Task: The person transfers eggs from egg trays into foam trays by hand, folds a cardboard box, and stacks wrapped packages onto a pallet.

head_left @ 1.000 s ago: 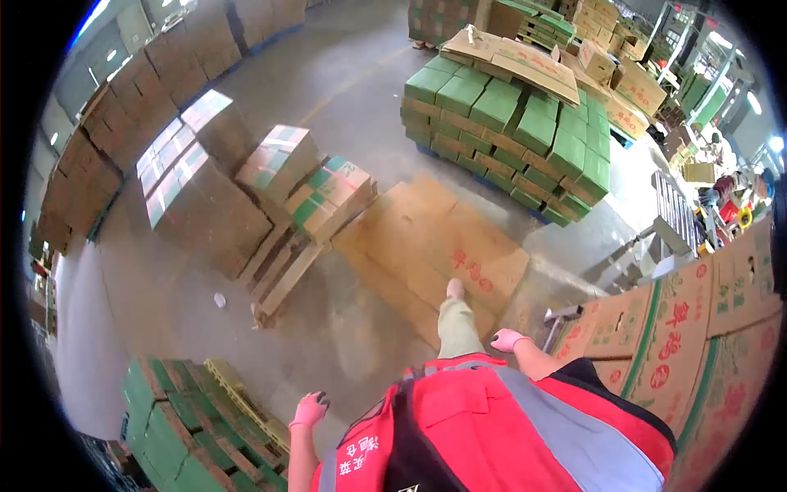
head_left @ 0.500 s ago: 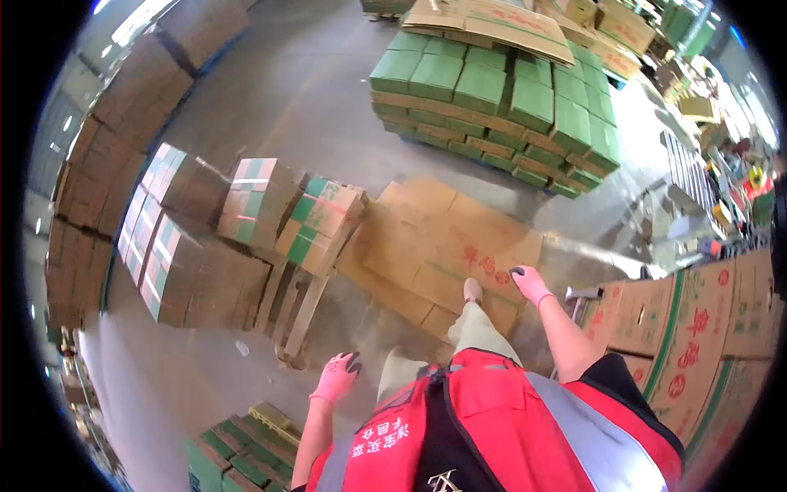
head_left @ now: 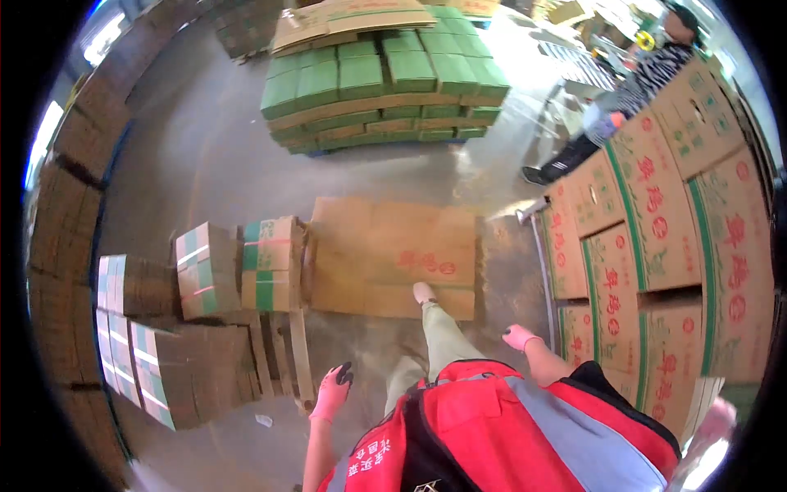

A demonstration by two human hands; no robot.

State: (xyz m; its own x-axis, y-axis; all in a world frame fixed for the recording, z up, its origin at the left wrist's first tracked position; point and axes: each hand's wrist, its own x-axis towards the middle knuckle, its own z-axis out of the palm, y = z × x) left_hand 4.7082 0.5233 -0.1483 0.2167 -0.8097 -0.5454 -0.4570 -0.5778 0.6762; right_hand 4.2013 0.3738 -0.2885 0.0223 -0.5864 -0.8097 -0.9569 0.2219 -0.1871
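My left hand (head_left: pixel 332 392), in a pink glove with dark fingertips, hangs low beside my body. Its fingers are loosely bent and somewhat apart, holding nothing. It is nearest to the wooden pallet (head_left: pixel 302 361) under the strapped cartons. On the other side, my right hand (head_left: pixel 520 337), also in a pink glove, has its fingers curled in, and nothing shows in them. The stack of printed cartons (head_left: pixel 611 283) stands right of it, apart from it. My foot (head_left: pixel 424 293) is on a flattened cardboard sheet (head_left: pixel 369 246) on the floor.
Strapped cartons (head_left: pixel 273 254) stand at left. A pallet of green boxes (head_left: pixel 361 74) is ahead, topped with flat cardboard (head_left: pixel 352 20). Another person (head_left: pixel 639 94) is behind the right-hand carton stack. A metal bar (head_left: pixel 545 287) runs along that stack. Brown boxes (head_left: pixel 61 303) line the far left.
My view has turned to the right, so the pallets sit further left and more of the printed cartons shows. Another person has come into view. Both hands stay low, holding nothing visible.
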